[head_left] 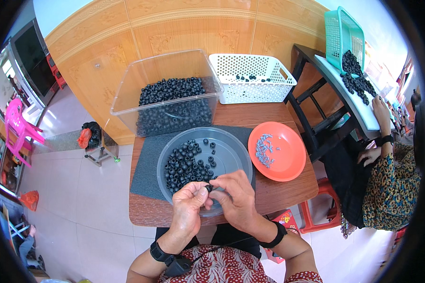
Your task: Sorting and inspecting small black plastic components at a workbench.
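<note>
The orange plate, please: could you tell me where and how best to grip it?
Probably by the right rim of the orange plate, coming from the right with the right hand and keeping it level: that side is bare, while small shiny pieces lie scattered mostly in its left half, and its left edge sits close to the grey basin.

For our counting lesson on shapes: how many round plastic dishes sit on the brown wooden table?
2: the grey round plastic basin holding small black beads, and the orange round plastic plate to its right. No others show.
</note>
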Tool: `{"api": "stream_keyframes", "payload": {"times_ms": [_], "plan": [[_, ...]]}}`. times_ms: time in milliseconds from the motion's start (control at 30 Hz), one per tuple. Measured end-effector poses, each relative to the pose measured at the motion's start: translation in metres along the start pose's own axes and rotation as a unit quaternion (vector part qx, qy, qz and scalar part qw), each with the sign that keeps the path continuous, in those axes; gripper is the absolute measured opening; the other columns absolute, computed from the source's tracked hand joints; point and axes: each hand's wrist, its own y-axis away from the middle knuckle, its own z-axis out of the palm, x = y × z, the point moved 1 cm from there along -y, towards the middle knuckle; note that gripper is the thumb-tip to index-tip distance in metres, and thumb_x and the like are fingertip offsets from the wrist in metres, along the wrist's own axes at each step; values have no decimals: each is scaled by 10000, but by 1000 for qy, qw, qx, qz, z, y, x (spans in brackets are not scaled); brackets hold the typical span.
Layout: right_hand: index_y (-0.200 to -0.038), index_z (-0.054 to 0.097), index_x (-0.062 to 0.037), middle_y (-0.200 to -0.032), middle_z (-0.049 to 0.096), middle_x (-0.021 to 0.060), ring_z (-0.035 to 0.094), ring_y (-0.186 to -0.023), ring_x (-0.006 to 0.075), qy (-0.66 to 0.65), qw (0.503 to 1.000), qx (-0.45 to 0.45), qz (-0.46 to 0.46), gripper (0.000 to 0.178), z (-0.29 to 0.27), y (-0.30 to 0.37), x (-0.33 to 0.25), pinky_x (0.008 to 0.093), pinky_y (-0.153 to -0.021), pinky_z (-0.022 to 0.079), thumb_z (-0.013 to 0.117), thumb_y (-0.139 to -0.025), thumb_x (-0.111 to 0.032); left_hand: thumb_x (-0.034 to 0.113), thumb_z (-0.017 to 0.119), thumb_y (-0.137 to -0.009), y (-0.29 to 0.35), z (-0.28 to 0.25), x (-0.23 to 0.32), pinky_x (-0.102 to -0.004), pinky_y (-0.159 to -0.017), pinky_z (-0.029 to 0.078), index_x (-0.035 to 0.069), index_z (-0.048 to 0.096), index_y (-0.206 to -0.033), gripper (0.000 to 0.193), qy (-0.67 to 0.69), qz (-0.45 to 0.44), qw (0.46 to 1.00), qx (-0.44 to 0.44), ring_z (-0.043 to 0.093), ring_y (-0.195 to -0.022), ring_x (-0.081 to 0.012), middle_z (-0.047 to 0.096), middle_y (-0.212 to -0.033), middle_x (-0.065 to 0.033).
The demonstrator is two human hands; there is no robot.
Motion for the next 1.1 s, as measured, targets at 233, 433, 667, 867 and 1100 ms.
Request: {"api": "stream_keyframes", "payload": {"times_ms": [233, 433, 667, 867, 1100], "plan": [[-974, 597, -20, -894, 595, 119, 540, -801, 288, 61, 997, 25, -45, 352, 7, 5, 1, 341, -656, 449, 689, -637, 30, 52, 596, -864, -2, 2, 0, -239, -667, 464, -16, 609, -930, 96, 26, -11, 999, 22, 572, -713, -119, 633, -864, -64], [-933, 587, 10, -849, 599, 136, 554, -742, 289, 67, 994, 39, -73, 339, 6, 2, 3, 348, -619, 454, 687, -611, 40, 28, 609, -834, -3, 0, 5, -277, -716, 485, -31, 619, -875, 72, 17, -28, 999, 5, 609, -729, -158, 647, -824, -90], [-856, 571, 41, -768, 575, 148, 542, -644, 292, 55, 988, 49, -137, 290, 11, 1, 11, 348, -545, 448, 662, -581, 41, 8, 633, -809, -4, 2, 3, -278, -713, 491, -36, 617, -854, 65, 22, -17, 1000, 7, 617, -725, -165, 650, -822, -102], [-807, 550, 49, -727, 505, 126, 491, -641, 275, 55, 981, 46, -178, 257, 18, 3, 13, 358, -551, 392, 629, -568, -5, -20, 619, -824, -3, -3, -4, -256, -712, 494, -42, 618, -849, 33, 24, 12, 999, 23, 604, -718, -131, 652, -811, -88], [-848, 552, 18, -788, 537, 143, 512, -707, 308, 39, 990, -18, -138, 234, -6, -17, 23, 385, -620, 422, 666, -647, -20, 120, 633, -849, -10, -7, 14, -260, -691, 479, -49, 631, -939, 192, -128, 23, 991, -12, 629, -732, -158, 673, -853, -121]]}}
